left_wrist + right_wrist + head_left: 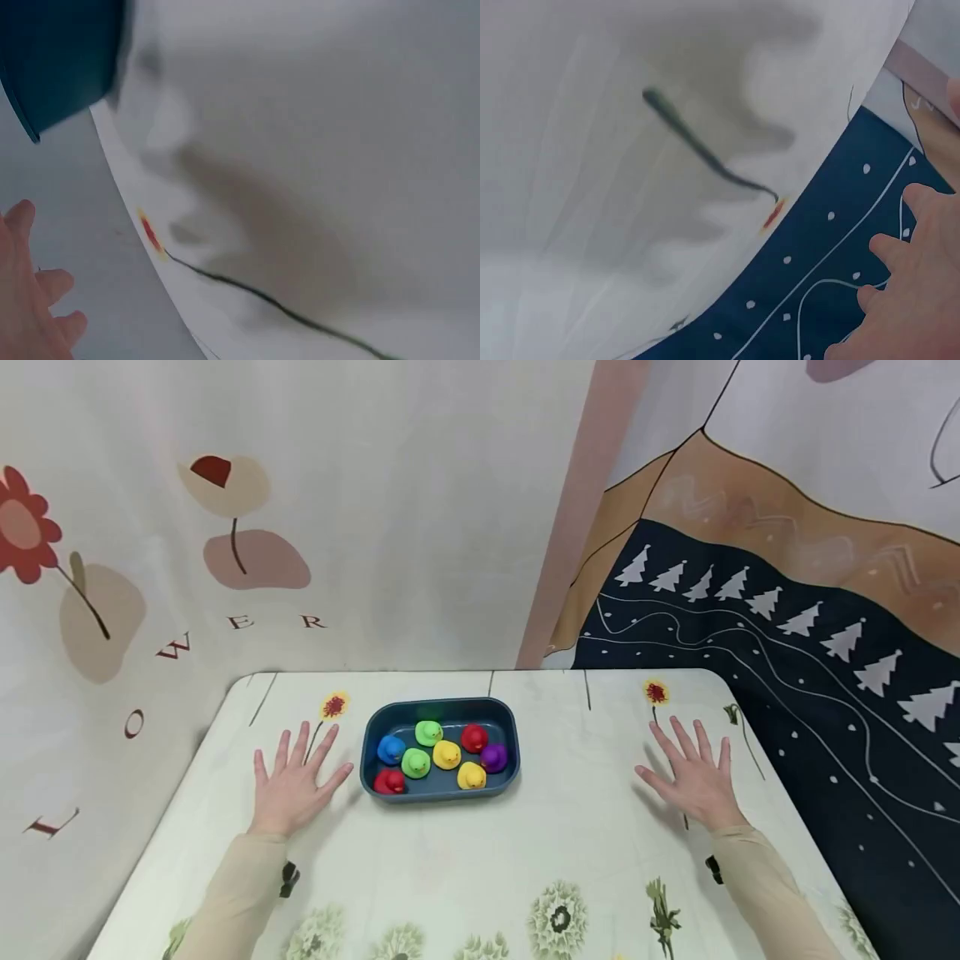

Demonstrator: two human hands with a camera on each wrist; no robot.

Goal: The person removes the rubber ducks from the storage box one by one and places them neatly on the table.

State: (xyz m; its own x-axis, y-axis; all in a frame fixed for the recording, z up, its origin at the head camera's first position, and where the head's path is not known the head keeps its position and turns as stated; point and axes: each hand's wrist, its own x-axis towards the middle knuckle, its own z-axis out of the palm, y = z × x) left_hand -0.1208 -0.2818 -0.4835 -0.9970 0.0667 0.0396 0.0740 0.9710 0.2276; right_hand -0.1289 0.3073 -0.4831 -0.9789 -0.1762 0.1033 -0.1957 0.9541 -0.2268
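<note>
A dark blue rectangular tray (438,795) sits at the back middle of the table, holding several small rubber ducks. Among them are a blue duck (391,749), two green ducks (416,763), two yellow ducks (472,775), two red ducks (474,738) and a purple duck (493,757). Left of the tray, my left hand (292,787) has its fingers spread and holds nothing. The tray's corner (60,67) shows in the left wrist view. Well to the tray's right, my right hand (699,781) is also spread, with nothing in it. Both hands cast shadows on the cloth.
A white cloth with printed flowers (559,918) covers the table (450,868). Behind it hangs a pale curtain (412,527) with printed letters and flowers. To the right, a dark blue printed fabric (750,668) with white trees runs along the table's edge.
</note>
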